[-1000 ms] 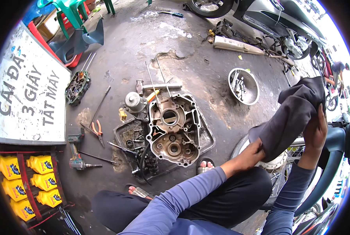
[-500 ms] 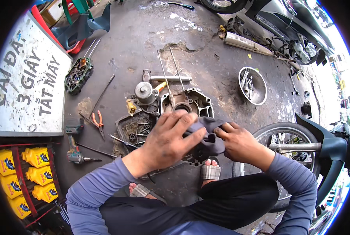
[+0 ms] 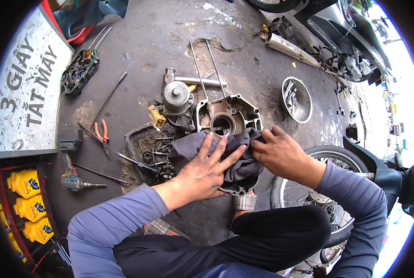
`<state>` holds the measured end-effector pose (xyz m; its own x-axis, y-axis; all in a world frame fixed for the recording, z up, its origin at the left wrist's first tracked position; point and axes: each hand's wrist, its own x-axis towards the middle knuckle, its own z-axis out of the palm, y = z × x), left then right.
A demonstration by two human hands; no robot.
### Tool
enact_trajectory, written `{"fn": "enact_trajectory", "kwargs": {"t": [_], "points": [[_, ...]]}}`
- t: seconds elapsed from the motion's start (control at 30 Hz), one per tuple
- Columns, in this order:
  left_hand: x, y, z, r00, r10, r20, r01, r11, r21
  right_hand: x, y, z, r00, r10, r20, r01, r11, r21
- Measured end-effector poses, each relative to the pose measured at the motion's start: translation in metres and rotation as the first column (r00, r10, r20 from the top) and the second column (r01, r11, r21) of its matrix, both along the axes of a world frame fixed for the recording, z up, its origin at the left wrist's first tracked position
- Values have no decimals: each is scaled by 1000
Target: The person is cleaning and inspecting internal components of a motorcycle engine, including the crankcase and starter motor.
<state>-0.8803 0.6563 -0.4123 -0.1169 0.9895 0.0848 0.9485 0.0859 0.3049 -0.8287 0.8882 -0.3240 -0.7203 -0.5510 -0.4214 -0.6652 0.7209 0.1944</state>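
A metal engine case half [image 3: 245, 104] with two long studs and a round bore stands on the ground in front of me. A dark grey cloth [image 3: 246, 163] is draped over its near part. My left hand [image 3: 202, 172] lies on the cloth with its fingers spread, the tips just below the bore. At the cloth's right side my right hand [image 3: 283, 155] is closed, with a bunch of it between thumb and fingers. The cloth hides much of the case's lower half; the rim shows below it.
Left of the case are a round metal motor part [image 3: 176, 96], a hammer [image 3: 200, 81], a parts tray [image 3: 135, 139], pliers [image 3: 104, 136] and a cordless driver [image 3: 70, 173]. A bowl of sockets [image 3: 304, 113] is at right, above a spoked wheel [image 3: 281, 187]. A signboard [image 3: 21, 116] and yellow bottles [image 3: 29, 209] flank the left.
My left hand has come down flat onto the cloth, which is now spread wider over the case. The bore has come into sight. The whole view has shifted slightly.
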Motion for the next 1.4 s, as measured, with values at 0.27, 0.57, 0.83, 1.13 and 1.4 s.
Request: {"fn": "enact_trajectory", "kwargs": {"t": [0.27,0.57,0.83,1.13,1.4], "points": [[2,-1,0,1000,7,9,-7,1000,12,4,-5,-2,987,-99,125,96,995,32],[1,-2,2,999,14,30,-13,1000,-22,30,-11,50,945,-244,216,270,958,-99],[24,5,28,941,-320,109,248,873,420,53,0,80,653,-368,662,450,891,52],[-1,-26,39,984,177,14,-175,955,240,53,30,76,410,140,901,534,764,-362],[15,-30,68,814,-143,564,49,983,178,43,32,76,425,323,846,475,716,-512]]}}
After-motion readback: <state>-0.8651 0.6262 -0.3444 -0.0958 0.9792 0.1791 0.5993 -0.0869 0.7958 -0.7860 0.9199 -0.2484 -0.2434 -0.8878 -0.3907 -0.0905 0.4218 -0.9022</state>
